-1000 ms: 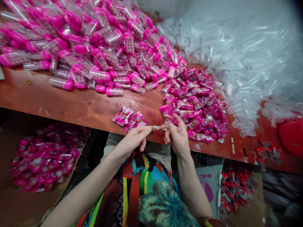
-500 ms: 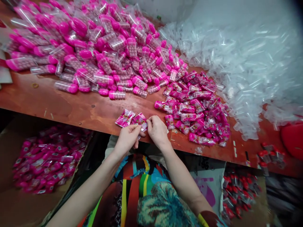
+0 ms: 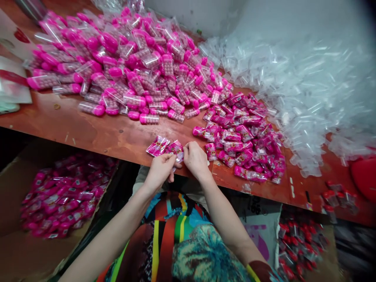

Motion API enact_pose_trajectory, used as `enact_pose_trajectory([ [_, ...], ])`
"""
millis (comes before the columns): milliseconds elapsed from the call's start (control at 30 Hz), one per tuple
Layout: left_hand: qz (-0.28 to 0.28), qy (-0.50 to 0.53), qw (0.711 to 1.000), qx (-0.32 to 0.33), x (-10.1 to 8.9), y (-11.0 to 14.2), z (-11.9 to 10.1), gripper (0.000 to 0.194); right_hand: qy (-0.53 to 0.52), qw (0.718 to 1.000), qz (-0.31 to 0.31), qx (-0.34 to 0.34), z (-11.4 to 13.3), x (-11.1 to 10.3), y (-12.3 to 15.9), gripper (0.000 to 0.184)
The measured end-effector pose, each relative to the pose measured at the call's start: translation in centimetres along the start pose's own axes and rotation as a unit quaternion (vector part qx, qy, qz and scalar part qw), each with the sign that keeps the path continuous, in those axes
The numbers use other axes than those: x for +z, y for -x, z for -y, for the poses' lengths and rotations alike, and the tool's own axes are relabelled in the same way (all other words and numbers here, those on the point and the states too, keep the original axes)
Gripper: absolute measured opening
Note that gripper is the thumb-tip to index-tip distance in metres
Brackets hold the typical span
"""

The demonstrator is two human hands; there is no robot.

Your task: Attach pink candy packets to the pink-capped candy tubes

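Observation:
My left hand (image 3: 161,170) is closed in a pinch at the table's front edge. Between its fingers sits a narrow pale strip (image 3: 174,169), mostly covered. Just to its right, my right hand (image 3: 196,159) has its fingers curled together; what they grip is hidden. The fingertips of both hands meet the near side of a pink printed sachet (image 3: 175,147), whose pale edge shows between them. Another pink sachet (image 3: 158,146) lies flat to its left. Right of my right hand is a heap of pink wrapped tubes (image 3: 242,143).
Pink-capped clear tubes of small balls (image 3: 133,100) pile across the back of the wooden table (image 3: 88,129). Empty clear tubes (image 3: 305,94) heap at the right. Below stand a carton of pink packs (image 3: 63,199) and a box of red-capped containers (image 3: 301,239). A red object (image 3: 364,178) sits far right.
A pink wrapped tube left my right hand and lies at the heap's left edge. My right hand then moved left beside my left hand. Since half a second ago, both hands have barely moved.

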State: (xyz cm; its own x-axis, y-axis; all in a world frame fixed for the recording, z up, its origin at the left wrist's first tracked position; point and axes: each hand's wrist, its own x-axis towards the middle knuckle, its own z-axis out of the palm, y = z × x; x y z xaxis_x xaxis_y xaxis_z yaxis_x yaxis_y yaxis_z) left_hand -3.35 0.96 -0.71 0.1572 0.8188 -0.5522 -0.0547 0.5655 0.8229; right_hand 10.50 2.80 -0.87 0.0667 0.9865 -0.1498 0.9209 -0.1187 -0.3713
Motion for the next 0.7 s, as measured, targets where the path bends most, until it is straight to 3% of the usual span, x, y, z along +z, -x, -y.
enact_pose_trajectory([
  [267, 0.003, -0.008, 1.0, 0.003, 0.0, -0.1, 0.4, 0.02, -0.04, 0.999, -0.002, -0.024, 0.1, -0.1, 0.3, 0.031],
  [400, 0.002, -0.008, 1.0, 0.006, 0.0, -0.2, 0.4, 0.022, -0.072, 0.997, 0.008, -0.013, -0.1, 0.1, -0.3, 0.023],
  [500, 0.002, -0.003, 1.0, 0.007, -0.1, 0.0, 0.4, 0.024, -0.141, 0.99, -0.019, -0.009, -0.7, 0.5, -0.6, 0.022],
  [567, 0.007, -0.002, 1.0, 0.007, -0.1, 0.2, 0.1, 0.024, -0.248, 0.968, -0.034, -0.002, -1.3, 0.6, -0.5, 0.023],
  [700, 0.006, 0.009, 0.999, 0.041, 0.3, 1.0, -0.8, 0.03, -0.5, 0.865, -0.006, 0.023, -2.2, 0.1, 0.4, 0.024],
])
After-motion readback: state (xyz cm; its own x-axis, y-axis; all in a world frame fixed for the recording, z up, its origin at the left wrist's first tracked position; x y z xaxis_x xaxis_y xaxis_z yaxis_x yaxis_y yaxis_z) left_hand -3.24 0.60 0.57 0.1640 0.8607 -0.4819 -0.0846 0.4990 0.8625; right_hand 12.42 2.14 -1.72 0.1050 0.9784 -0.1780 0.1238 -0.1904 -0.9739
